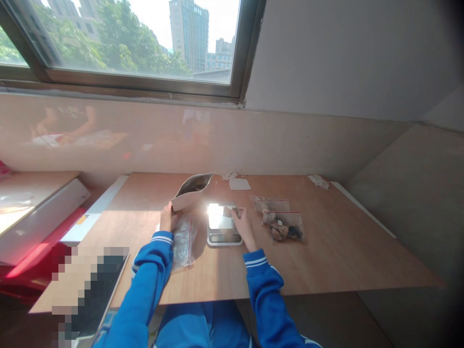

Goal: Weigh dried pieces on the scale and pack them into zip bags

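My left hand (pixel 167 217) is closed on the near left edge of a pouch (pixel 190 199), whose mouth gapes and shows a silvery lining with something dark inside. A flat digital scale (pixel 224 240) lies right of it, its plate bright with glare. Over the plate's right side, my right hand (pixel 243 224) pinches a small brownish piece (pixel 228 211), too small to name. Whether that piece touches the plate I cannot tell. Clear plastic zip bags (pixel 184 241) lie beside my left wrist. To the right, a zip bag (pixel 284 227) holds brown and dark pieces.
More zip bags (pixel 270 203) lie behind the filled one. White paper (pixel 239 184) and a crumpled tissue (pixel 319 181) are near the wall. A dark flat panel (pixel 101 290), partly pixelated, is at the table's left front. The wooden table (pixel 337 241) meets the wall at the back.
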A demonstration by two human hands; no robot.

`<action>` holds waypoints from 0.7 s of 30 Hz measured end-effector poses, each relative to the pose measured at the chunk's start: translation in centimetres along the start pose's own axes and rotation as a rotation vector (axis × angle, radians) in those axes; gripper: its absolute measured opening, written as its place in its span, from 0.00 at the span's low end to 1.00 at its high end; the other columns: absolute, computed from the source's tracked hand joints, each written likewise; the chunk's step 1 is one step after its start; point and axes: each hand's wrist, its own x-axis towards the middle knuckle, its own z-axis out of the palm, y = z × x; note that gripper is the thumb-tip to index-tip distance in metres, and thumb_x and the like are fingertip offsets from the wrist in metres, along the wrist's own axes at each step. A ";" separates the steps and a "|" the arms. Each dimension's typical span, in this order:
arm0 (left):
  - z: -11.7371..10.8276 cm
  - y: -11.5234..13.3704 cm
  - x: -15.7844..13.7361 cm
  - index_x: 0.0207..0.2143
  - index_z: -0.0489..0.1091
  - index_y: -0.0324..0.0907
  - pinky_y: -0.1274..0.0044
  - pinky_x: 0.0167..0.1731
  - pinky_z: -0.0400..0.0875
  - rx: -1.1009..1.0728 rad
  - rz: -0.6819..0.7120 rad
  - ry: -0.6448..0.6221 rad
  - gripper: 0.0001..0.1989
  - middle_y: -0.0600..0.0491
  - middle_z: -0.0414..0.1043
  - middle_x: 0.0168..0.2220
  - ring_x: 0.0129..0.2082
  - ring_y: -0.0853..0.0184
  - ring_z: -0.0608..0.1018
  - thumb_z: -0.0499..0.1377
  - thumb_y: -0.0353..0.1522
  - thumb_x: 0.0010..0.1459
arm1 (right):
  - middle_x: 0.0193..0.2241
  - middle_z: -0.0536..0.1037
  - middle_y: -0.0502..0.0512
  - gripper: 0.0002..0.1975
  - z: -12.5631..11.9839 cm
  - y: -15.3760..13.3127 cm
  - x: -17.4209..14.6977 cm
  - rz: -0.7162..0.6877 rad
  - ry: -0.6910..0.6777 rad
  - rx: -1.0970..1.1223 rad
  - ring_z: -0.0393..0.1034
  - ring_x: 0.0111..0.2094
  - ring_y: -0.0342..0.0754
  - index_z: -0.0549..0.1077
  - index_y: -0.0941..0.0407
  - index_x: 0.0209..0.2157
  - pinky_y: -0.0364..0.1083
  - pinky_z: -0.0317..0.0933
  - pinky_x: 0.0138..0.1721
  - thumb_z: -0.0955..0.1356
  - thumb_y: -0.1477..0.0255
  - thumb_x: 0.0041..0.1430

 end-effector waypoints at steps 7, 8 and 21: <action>-0.1 0.1 0.0 0.50 0.66 0.38 0.68 0.41 0.67 0.023 0.015 -0.001 0.24 0.39 0.74 0.43 0.45 0.50 0.76 0.59 0.40 0.53 | 0.22 0.70 0.48 0.20 0.1 -1.9 -0.3 -0.153 -0.080 -0.071 0.70 0.26 0.50 0.65 0.56 0.43 0.44 0.58 0.27 0.67 0.59 0.52; -0.1 0.1 0.0 0.50 0.66 0.38 0.68 0.41 0.68 0.024 0.015 0.000 0.24 0.39 0.74 0.44 0.45 0.50 0.76 0.59 0.40 0.52 | 0.22 0.69 0.47 0.20 0.1 -2.1 -0.3 -0.182 -0.106 -0.047 0.69 0.26 0.50 0.65 0.56 0.43 0.44 0.59 0.28 0.68 0.60 0.51; 0.2 -0.2 0.1 0.52 0.67 0.41 0.67 0.42 0.69 0.027 0.007 0.022 0.25 0.41 0.75 0.43 0.45 0.50 0.77 0.59 0.39 0.51 | 0.28 0.74 0.54 0.20 0.5 -0.8 0.9 -0.139 0.009 0.136 0.70 0.30 0.50 0.70 0.57 0.36 0.46 0.61 0.34 0.64 0.54 0.55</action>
